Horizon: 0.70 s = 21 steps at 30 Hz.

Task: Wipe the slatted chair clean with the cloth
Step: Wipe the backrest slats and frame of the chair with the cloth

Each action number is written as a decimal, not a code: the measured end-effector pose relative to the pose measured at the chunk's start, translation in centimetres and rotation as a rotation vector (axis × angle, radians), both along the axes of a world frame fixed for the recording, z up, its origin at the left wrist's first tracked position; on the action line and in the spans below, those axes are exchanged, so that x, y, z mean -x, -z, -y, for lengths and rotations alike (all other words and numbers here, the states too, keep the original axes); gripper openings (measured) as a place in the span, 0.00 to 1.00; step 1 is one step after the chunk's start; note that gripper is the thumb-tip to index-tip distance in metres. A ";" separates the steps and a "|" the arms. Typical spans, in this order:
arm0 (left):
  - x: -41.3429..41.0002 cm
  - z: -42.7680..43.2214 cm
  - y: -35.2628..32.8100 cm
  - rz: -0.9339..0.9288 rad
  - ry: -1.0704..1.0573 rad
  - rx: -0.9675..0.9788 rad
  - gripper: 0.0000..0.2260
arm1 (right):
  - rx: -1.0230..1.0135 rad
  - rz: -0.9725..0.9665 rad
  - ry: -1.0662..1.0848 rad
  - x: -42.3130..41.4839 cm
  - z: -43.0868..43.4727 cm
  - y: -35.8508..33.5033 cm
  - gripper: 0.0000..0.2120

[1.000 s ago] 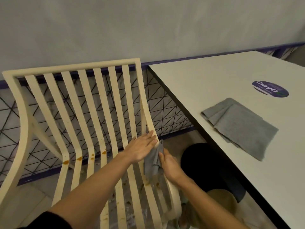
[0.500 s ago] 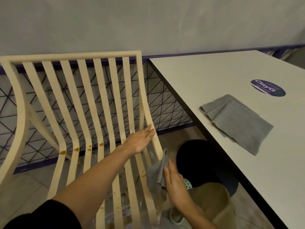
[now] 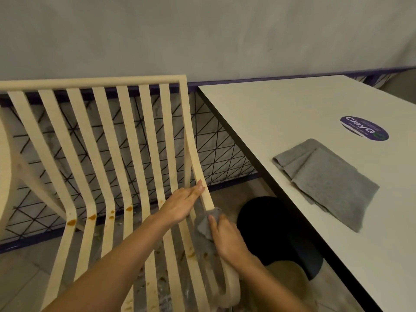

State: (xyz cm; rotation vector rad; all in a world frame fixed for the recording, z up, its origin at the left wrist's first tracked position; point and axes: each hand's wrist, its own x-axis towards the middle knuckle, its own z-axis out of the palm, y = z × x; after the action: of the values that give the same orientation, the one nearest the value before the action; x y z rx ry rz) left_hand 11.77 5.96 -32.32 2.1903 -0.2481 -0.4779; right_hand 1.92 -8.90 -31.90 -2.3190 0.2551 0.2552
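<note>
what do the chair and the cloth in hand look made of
The chair looks like moulded plastic or painted metal, unclear which: smooth matte cream slats, each bent in one piece. The cloth in the right hand is soft grey fabric, possibly microfibre: it crumples and looks finely napped.

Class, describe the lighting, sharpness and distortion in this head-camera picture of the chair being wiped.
Head view: dim, even light, no glare on the table; slatted chair and folded cloth sharp; right hand gripping the wiping cloth slightly soft; wide-angle stretch at the edges.
</note>
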 end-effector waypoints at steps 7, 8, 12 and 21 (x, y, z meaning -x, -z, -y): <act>-1.9 1.2 -1.3 -0.157 -0.066 0.383 0.21 | -0.024 0.027 -0.029 -8.2 -1.3 0.2 0.21; -2.5 1.3 -1.5 -0.132 -0.089 0.388 0.20 | -0.039 0.034 -0.037 -9.3 -1.4 0.2 0.21; -4.3 1.5 -1.9 -0.050 -0.231 0.456 0.19 | -0.027 0.115 -0.046 -15.3 -2.6 0.1 0.21; 0.2 3.4 2.3 -0.117 -0.285 0.493 0.29 | -0.125 0.181 -0.009 -22.6 -3.7 0.5 0.24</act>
State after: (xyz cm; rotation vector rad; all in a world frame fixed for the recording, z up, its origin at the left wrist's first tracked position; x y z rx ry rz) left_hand 11.57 2.53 -34.60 1.6750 0.0145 -0.3383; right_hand 24.47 -5.16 -32.45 -2.2024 0.1345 0.0621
